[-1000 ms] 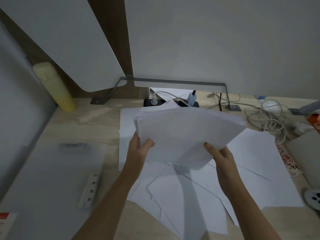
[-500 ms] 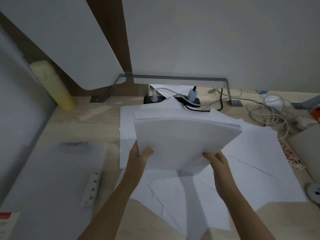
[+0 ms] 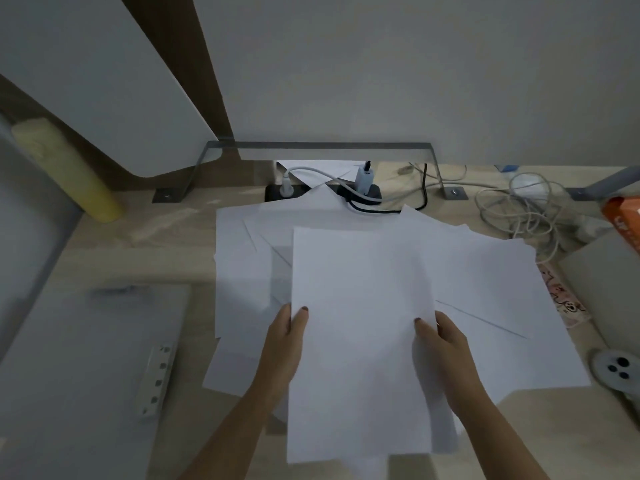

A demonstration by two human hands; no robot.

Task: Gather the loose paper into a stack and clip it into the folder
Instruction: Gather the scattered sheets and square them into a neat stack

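A stack of white paper (image 3: 360, 306) lies flat in the middle of the desk, long side running away from me. My left hand (image 3: 282, 341) grips its left edge, thumb on top. My right hand (image 3: 441, 344) grips the right edge the same way. More loose white sheets (image 3: 485, 271) lie scattered under and around the stack. A translucent grey folder (image 3: 86, 358) lies open on the left of the desk, with a white punched clip strip (image 3: 156, 379) on its right part and a dark clip (image 3: 117, 292) near its top.
A yellow cylinder (image 3: 69, 171) leans at the back left. A black power strip (image 3: 322, 192) with plugs sits behind the papers. Tangled white cables (image 3: 519, 209) lie at the back right, beside an orange box (image 3: 623, 220) and a grey board (image 3: 602, 289).
The stack was held up and tilted in both hands; now it has come down flat over the loose sheets and turned lengthwise. Both hands keep their grip on its sides.
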